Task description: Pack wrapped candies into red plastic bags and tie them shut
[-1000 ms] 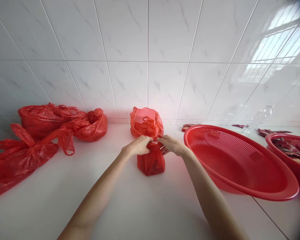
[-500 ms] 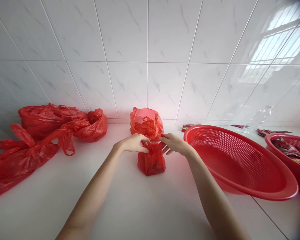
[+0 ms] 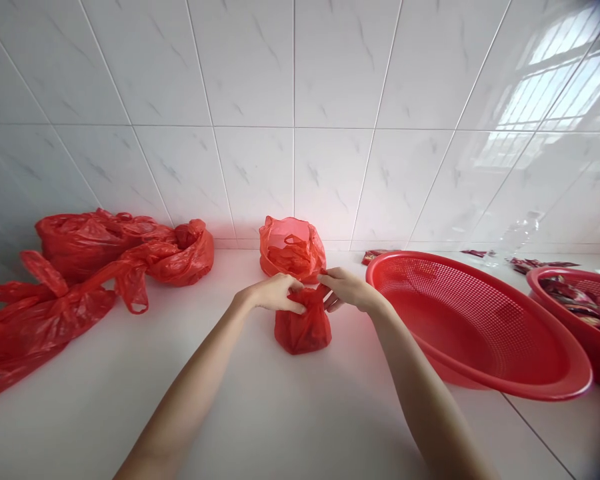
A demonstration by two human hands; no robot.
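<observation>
Centrally in the frame, a small red bag (image 3: 303, 330) sits on the white counter (image 3: 280, 413). Both the left hand (image 3: 273, 294) and the right hand (image 3: 347, 289) pinch its gathered top, fingers closed on the plastic. Just behind stands another open red bag (image 3: 291, 247); a red colander basket (image 3: 480, 320) lies at right.

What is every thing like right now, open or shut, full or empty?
small bag: on the counter, top bunched shut, pinched by left hand and right hand.
back bag: top open.
left bags: slumped, crumpled.
big basket: tilted, looks empty.
far basket: holds packets.
</observation>
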